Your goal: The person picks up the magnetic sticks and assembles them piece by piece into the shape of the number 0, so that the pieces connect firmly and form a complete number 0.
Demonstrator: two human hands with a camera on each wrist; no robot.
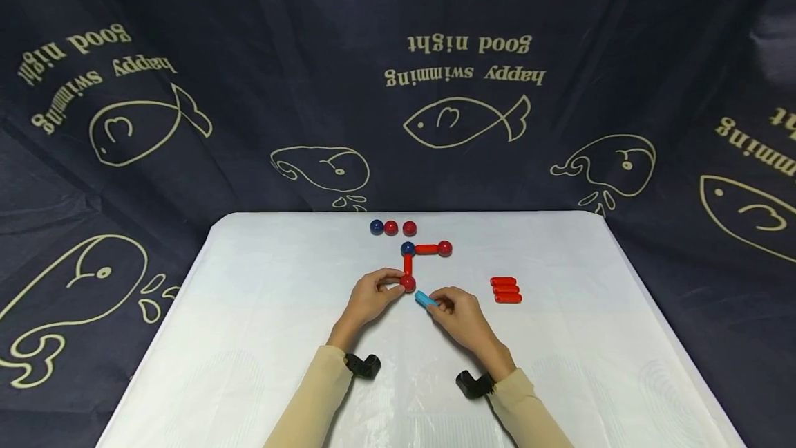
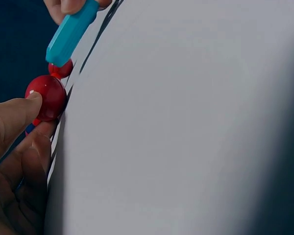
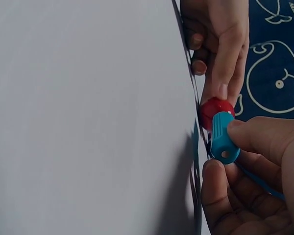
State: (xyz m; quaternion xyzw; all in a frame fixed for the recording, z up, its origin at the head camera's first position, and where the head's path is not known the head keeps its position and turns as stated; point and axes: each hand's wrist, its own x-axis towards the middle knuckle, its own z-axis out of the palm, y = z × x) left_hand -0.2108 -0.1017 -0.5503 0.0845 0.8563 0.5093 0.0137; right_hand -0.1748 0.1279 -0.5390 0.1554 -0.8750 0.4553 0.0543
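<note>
The left hand [image 1: 371,297] pinches a red ball [image 1: 407,283] between thumb and fingers. From that ball a red rod [image 1: 408,265] runs up to a blue ball [image 1: 408,249], and a second red rod [image 1: 426,249] joins the blue ball to another red ball [image 1: 444,248] on the right. The right hand [image 1: 463,319] holds a light blue rod [image 1: 425,299] between thumb and fingers, one end pointing toward the pinched ball. In the head view a small gap separates rod and ball. The left wrist view shows the blue rod [image 2: 71,34] near the red ball [image 2: 48,98].
Behind the joined pieces lie a loose blue ball [image 1: 376,227] and two red balls [image 1: 391,227] in a row. Several red rods [image 1: 506,290] lie side by side on the right of the white table [image 1: 249,310]. A dark patterned cloth [image 1: 311,88] hangs beyond the table.
</note>
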